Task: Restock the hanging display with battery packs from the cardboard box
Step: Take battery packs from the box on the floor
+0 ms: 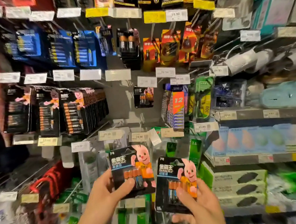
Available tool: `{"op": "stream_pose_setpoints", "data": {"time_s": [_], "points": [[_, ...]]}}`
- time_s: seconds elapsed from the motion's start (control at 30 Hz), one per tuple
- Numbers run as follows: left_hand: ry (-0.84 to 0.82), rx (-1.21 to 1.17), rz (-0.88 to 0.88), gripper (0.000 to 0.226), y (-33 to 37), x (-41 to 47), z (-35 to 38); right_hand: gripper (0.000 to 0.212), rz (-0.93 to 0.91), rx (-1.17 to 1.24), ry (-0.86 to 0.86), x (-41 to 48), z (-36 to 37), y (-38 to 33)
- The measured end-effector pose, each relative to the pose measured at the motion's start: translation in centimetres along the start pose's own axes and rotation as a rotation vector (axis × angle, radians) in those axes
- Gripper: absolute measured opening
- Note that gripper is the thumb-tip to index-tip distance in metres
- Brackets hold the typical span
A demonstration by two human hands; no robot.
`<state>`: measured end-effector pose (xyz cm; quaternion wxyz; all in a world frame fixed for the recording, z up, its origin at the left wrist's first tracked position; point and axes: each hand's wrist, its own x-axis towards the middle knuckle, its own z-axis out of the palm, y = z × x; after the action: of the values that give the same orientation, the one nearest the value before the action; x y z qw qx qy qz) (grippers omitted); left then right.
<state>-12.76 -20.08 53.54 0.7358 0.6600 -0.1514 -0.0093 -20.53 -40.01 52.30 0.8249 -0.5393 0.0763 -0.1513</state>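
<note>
2 hands, lower middle: left hand pinches left pack, right hand pinches right pack, low down; light, stiff card I'd guess.

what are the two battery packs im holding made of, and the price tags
Left pack, held by the left hand, and right pack, in the right hand: glossy printed card, apparently with a clear plastic blister over the batteries, judging by the raised sheen. Price tags: probably paper in clear plastic holders, given their pale glare; too blurred to confirm.
</note>
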Motion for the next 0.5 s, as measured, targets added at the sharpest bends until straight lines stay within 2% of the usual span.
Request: {"op": "stream_pose_setpoints", "data": {"time_s": [0.03, 0.13, 0.23, 0.33, 0.5], "points": [[-0.006, -0.002, 0.025, 0.049, 1.4, 1.8, 0.0, 0.032, -0.03, 0.002, -0.031, 1.8, -0.1, -1.0], [-0.08, -0.082, 0.066, 0.038, 3.0, 8.3, -1.0, 0.029, -0.155, -0.018, 0.055, 7.8, 1.8, -2.7], [-0.148, -0.098, 0.072, 0.038, 5.1, 14.1, -1.4, 0.028, -0.232, -0.07, 0.094, 13.4, 3.5, -3.8], [-0.175, -0.156, 0.1, 0.036, 7.1, 19.7, -1.2, 0.03, -0.245, -0.098, 0.089, 17.9, 5.3, -4.5], [-0.314, -0.267, 0.064, 0.036, 10.5, 25.6, 0.0, 0.031, -0.266, -0.16, 0.115, 22.9, 7.8, -4.1]]}}
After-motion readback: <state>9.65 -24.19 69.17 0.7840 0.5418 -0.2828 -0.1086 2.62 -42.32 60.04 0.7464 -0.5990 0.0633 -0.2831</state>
